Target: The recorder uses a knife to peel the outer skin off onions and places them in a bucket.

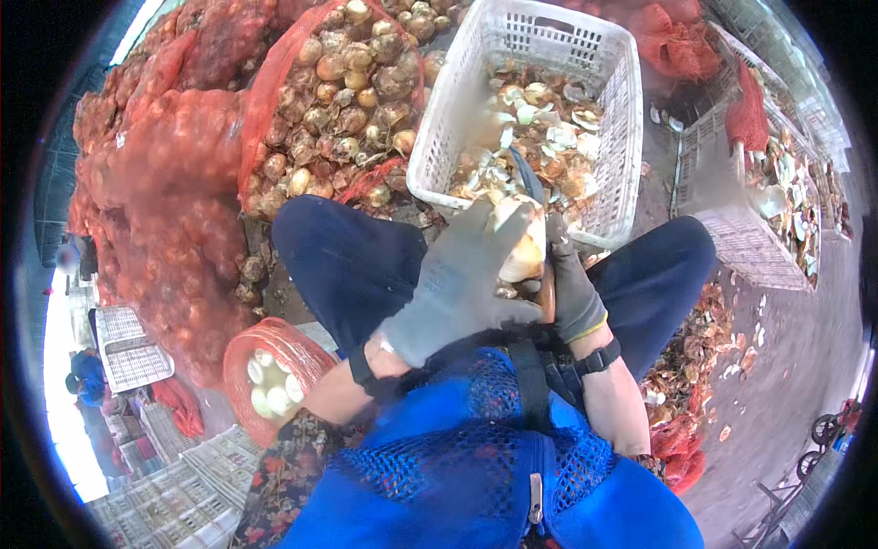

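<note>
My left hand (456, 274), in a grey glove, is closed around a pale, partly peeled onion (525, 250) between my knees. My right hand (575, 285), gloved too, grips the wooden handle of a knife (548, 295), whose dark blade (525, 171) points away from me beside the onion. Just beyond both hands stands a white plastic crate (627, 147) with onion skins and scraps (549, 141) in it. An opened red mesh sack of unpeeled onions (350, 103) lies to the left of the crate.
Full red mesh sacks (171, 158) are piled at the left. By my left elbow, a mesh-covered tub (236, 367) holds peeled onions (278, 398). A crate of scraps (761, 240) stands at right, with loose skins (693, 350) on the floor. A person (88, 377) is far left.
</note>
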Demonstrator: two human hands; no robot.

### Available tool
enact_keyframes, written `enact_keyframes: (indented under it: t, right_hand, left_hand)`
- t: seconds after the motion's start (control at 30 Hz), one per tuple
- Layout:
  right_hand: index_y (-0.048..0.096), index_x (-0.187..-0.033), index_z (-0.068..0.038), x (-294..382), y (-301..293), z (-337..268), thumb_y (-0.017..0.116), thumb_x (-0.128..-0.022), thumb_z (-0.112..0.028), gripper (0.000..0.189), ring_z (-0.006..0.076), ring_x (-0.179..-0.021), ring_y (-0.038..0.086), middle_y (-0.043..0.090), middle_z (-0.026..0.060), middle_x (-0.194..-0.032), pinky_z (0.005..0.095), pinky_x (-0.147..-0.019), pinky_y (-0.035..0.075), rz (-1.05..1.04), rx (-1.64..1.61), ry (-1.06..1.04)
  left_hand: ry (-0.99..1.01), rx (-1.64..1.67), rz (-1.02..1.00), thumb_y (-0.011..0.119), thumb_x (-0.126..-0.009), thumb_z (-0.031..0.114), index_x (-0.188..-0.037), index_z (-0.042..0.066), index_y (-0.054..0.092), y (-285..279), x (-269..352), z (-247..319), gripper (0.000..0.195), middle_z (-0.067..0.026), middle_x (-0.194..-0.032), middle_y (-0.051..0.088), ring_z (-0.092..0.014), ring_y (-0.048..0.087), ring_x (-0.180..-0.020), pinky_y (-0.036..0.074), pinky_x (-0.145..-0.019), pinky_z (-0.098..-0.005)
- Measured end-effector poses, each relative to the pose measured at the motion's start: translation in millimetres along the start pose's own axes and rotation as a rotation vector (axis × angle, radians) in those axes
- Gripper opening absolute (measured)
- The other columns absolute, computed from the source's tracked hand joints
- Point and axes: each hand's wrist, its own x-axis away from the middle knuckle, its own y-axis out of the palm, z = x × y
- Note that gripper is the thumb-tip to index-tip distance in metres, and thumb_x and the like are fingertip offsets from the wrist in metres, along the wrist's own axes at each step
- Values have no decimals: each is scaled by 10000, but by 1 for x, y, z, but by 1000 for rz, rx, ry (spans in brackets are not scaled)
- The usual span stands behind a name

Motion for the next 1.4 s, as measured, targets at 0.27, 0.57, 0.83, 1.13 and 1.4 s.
enact_keyframes:
  t: [0.27, 0.57, 0.83, 1.13, 1.4]
  right_hand:
    - [377, -1392, -89, 1, -38, -3, 491, -912, -582, 698, 234, -1048, 609, 559, 110, -1245, 391, -858, 540, -469, -315, 39]
    - [420, -1349, -75, 12, -3, -17, 471, -903, -615, 702, 261, -987, 616, 583, 118, -1167, 442, -835, 537, -14, 93, -151]
    - [469, -1285, -54, 8, 12, -12, 489, -938, -523, 584, 239, -1018, 586, 583, 112, -1145, 364, -825, 518, -54, 263, -294]
    - [525, -1141, -7, 9, 15, -10, 611, -885, -216, 341, 331, -844, 630, 619, 212, -964, 374, -731, 491, 491, 1379, -812]
    - [601, -940, -166, 57, 54, -32, 667, -690, -136, 261, 277, -673, 621, 576, 59, -779, 394, -572, 497, 66, 2276, -862]
  left_hand:
    - [356, 143, 190, 697, -804, 214, -1065, 105, 598, 11, -17, -8, 300, -138, -1089, 603, -281, 606, -953, 495, -819, -356]
    - [-246, 850, 375, 496, -930, 76, -1257, -21, 501, 1, -64, -56, 341, -118, -1163, 549, -194, 546, -1082, 490, -898, -335]
    - [-343, 1043, -224, 501, -922, 198, -1307, -28, 433, 32, -22, 5, 452, -82, -1151, 534, -155, 491, -1020, 407, -924, -297]
    - [-374, 1160, 23, 673, -826, 181, -1398, 50, 298, 33, 5, 15, 696, -60, -1192, 503, -148, 527, -1060, 462, -892, -296]
    - [-404, 1512, -133, 557, -903, 89, -1177, -27, 556, 13, 23, 3, 298, -87, -1076, 613, -147, 607, -956, 488, -859, -293]
